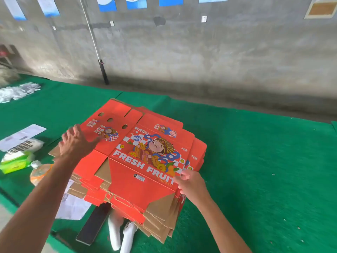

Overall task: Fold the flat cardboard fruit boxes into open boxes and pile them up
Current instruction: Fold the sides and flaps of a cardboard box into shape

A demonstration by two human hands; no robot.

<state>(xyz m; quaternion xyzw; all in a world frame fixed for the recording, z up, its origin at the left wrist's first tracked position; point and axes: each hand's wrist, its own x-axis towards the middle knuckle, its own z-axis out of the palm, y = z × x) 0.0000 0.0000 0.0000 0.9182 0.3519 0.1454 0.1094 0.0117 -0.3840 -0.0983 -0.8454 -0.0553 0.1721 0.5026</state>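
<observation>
Centre frame: your right hand point(189, 181) pinches the top box point(145, 154) edge | left hand point(76, 141) hovers open | risk: lifting two stuck flats together

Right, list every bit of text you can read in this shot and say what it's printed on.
"FRESH FRUIT": white capitals on the top flat box of the red stack.
"666": blue burst badge on that box.
Chinese characters, small logos and white sticker on the box: too blurred.
Paper sheet at left, wall posters: unreadable.
</observation>
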